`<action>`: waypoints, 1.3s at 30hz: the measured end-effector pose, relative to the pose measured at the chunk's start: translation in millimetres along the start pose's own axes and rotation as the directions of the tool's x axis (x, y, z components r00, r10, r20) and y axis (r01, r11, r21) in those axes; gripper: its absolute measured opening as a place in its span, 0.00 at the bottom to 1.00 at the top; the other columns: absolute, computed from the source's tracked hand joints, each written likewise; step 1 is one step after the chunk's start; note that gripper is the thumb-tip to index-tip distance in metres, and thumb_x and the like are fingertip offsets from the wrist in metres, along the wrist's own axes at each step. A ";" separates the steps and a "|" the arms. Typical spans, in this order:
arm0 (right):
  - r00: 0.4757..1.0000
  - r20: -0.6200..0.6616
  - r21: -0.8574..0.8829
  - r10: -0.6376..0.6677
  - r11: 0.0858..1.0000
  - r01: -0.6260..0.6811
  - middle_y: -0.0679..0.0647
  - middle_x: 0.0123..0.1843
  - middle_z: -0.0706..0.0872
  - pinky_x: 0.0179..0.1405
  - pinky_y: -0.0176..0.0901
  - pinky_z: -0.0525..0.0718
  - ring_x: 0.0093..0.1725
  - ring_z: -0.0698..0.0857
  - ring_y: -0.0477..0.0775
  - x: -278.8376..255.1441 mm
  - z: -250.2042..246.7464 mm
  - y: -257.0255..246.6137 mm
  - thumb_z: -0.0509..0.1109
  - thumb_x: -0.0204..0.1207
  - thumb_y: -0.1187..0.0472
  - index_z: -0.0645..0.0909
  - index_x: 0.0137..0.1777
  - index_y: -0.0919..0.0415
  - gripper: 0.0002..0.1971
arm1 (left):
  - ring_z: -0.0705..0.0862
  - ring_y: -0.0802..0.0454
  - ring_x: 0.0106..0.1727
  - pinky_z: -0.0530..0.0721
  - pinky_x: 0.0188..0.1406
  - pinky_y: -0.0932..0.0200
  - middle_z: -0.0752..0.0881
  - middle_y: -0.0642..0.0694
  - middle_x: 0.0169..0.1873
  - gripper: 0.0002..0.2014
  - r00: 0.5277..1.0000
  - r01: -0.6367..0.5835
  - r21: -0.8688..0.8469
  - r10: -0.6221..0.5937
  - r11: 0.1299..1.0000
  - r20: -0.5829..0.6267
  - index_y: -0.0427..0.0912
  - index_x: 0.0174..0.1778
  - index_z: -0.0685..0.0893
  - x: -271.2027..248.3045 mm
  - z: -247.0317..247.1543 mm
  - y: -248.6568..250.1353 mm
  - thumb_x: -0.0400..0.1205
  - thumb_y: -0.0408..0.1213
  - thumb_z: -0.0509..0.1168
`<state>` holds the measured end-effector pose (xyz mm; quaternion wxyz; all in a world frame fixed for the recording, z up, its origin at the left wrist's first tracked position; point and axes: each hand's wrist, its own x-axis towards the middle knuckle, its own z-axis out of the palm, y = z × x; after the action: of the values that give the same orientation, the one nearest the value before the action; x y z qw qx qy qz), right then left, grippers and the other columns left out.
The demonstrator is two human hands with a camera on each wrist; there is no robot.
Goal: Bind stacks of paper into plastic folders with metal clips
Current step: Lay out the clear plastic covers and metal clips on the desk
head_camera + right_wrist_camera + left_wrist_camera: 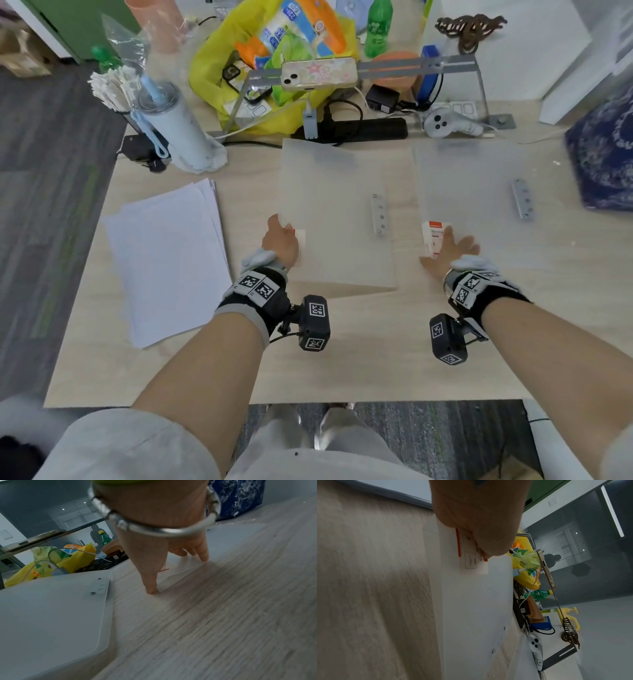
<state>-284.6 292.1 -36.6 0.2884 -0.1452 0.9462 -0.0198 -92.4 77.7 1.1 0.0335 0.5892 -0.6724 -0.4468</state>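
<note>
Paper, a loose fanned stack of white sheets (168, 260), lies at the left of the pale wood-grain table (342, 359), untouched. Next right, the left hand (281, 240) pinches the near-left edge of a frosted translucent plastic folder (334, 212), thumb curled onto its red-and-white label; its metal clip strip (378, 214) sits along the right edge. Further right, the right hand (452, 251) presses spread, straight fingers on a second clear plastic folder (479, 192), thumb tip on the wood, with another metal clip strip (523, 198) beyond. Judged: the folders are only being laid out or opened. Next likely calls for lifting a cover and fetching sheets.
</note>
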 end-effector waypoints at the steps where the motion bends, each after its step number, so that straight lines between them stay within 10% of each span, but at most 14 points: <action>1: 1.000 0.018 -0.046 0.016 0.999 -0.015 0.71 0.83 0.46 0.80 0.69 0.50 0.82 0.48 0.73 -0.1 0.7 2.2 0.58 0.67 0.29 0.43 0.84 0.56 0.52 | 0.80 0.33 0.63 0.80 0.63 0.39 0.81 0.33 0.64 0.24 1.000 -0.001 -0.001 0.001 1.000 0.002 0.44 0.81 0.58 -0.8 -0.7 0.2 0.88 0.38 0.49; 7: 0.999 0.025 -0.114 0.026 0.993 -0.023 0.61 0.84 0.53 0.80 0.71 0.45 0.84 0.49 0.65 -7.0 -9.0 1.9 0.42 0.65 0.19 0.52 0.81 0.59 0.53 | 0.81 0.34 0.62 0.81 0.61 0.40 0.81 0.34 0.65 0.24 1.000 -0.030 -0.023 0.030 0.999 0.002 0.45 0.81 0.57 -6.6 -5.1 4.9 0.88 0.39 0.49; 12: 0.988 -0.100 -0.009 -0.114 0.994 0.113 0.63 0.76 0.70 0.75 0.59 0.67 0.76 0.69 0.65 -22.5 -18.9 -14.7 0.68 0.71 0.38 0.64 0.77 0.61 0.40 | 0.80 0.36 0.62 0.82 0.59 0.46 0.80 0.36 0.66 0.23 0.997 -0.076 -0.062 0.076 0.995 -0.006 0.45 0.81 0.58 -16.7 -7.6 12.9 0.88 0.38 0.48; 19: 0.989 -0.019 0.173 -0.145 0.974 0.146 0.59 0.76 0.74 0.68 0.46 0.71 0.74 0.74 0.60 -42.5 -31.3 -12.6 0.65 0.77 0.41 0.68 0.76 0.62 0.34 | 0.80 0.35 0.64 0.77 0.61 0.48 0.80 0.35 0.65 0.21 0.995 -0.100 -0.110 0.101 0.989 0.006 0.42 0.78 0.62 -30.4 2.9 32.7 0.88 0.38 0.48; 23: 0.994 0.006 0.291 -0.109 0.951 0.103 0.59 0.78 0.70 0.47 0.45 0.82 0.69 0.79 0.64 -45.8 -31.8 -0.2 0.66 0.75 0.40 0.66 0.78 0.64 0.38 | 0.80 0.35 0.64 0.78 0.60 0.48 0.80 0.35 0.66 0.20 0.994 -0.091 -0.130 0.098 0.987 0.044 0.41 0.78 0.62 -39.5 19.6 42.4 0.88 0.38 0.48; 26: 0.999 -0.022 0.398 -0.036 0.916 0.042 0.59 0.75 0.72 0.55 0.60 0.86 0.60 0.83 0.65 -47.5 -32.8 16.6 0.70 0.74 0.44 0.64 0.78 0.65 0.38 | 0.79 0.35 0.65 0.78 0.56 0.50 0.79 0.35 0.68 0.21 0.993 -0.066 -0.122 0.077 0.990 0.087 0.41 0.79 0.61 -47.5 40.6 44.5 0.89 0.39 0.48; 33: 0.993 -0.092 0.413 0.079 0.910 -0.034 0.65 0.75 0.71 0.69 0.52 0.73 0.73 0.73 0.65 -49.4 -31.7 45.4 0.74 0.70 0.44 0.63 0.77 0.67 0.42 | 0.80 0.44 0.38 0.74 0.27 0.58 0.80 0.34 0.57 0.21 0.973 -0.095 -0.114 0.117 0.989 0.200 0.37 0.79 0.60 -67.5 79.4 44.5 0.89 0.39 0.48; 39: 0.984 -0.082 0.434 0.161 0.894 -0.110 0.66 0.75 0.72 0.72 0.55 0.73 0.74 0.73 0.66 -50.0 -24.5 74.6 0.77 0.67 0.45 0.60 0.79 0.64 0.46 | 0.78 0.38 0.60 0.75 0.58 0.50 0.72 0.34 0.70 0.22 0.951 -0.130 0.137 0.084 0.982 0.298 0.35 0.75 0.66 -69.7 102.2 40.9 0.86 0.41 0.54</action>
<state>-278.2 376.6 1.8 0.2584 -0.0107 0.9417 -0.2152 -160.9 188.5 -0.3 -0.0873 0.4807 -0.7336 -0.4724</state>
